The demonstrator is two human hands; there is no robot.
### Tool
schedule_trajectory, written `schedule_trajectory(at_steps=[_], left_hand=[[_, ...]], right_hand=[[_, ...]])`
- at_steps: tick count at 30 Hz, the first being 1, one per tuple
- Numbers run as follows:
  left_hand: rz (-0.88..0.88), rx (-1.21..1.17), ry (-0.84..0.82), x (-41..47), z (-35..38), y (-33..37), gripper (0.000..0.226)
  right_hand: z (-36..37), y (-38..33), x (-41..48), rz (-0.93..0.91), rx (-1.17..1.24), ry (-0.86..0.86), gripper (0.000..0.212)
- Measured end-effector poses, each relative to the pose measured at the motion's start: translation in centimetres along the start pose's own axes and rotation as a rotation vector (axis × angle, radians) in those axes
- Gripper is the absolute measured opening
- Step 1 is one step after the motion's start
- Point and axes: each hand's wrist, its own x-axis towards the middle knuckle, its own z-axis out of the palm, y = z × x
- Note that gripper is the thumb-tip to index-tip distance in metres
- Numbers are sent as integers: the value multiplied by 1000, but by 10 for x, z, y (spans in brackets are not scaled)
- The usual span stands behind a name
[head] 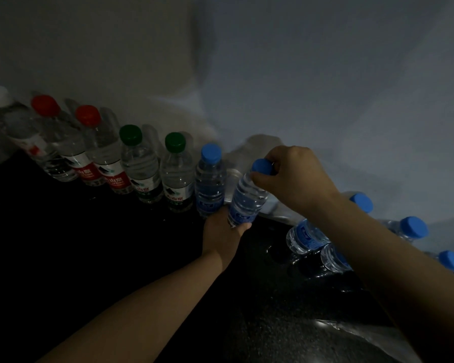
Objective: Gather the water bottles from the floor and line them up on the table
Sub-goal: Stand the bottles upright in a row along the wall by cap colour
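Leaning top-to-the-right, the held bottle is at the right end of the row, just beside a standing blue-cap bottle. It's clear w/ a blue label. Whether its base touches the table can't be told, since fingers hide it. The left hand grips it low down, fingers wrapped round the base. The right hand comes from above and pinches its blue cap btwn thumb and fingertips.

The row runs left along the wall, all upright and close together: after the blue-cap one come two green-cap bottles, then two red-cap bottles, then a white-cap bottle at the far left, blurred.

To the right, loose blue-cap bottles lie on their sides on the dark top, partly behind the right forearm; three blue caps show past the arm. Light is very dim, so labels can't be read. Something shiny sits at bottom right, too dark to tell what.
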Motion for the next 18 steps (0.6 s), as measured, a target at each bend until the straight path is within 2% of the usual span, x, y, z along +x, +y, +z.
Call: schedule_trajectory(at_steps=[18], left_hand=[[45, 159, -4, 1, -4, 0, 27]], right_hand=[[1, -6, -4, 62, 7, 16, 31]])
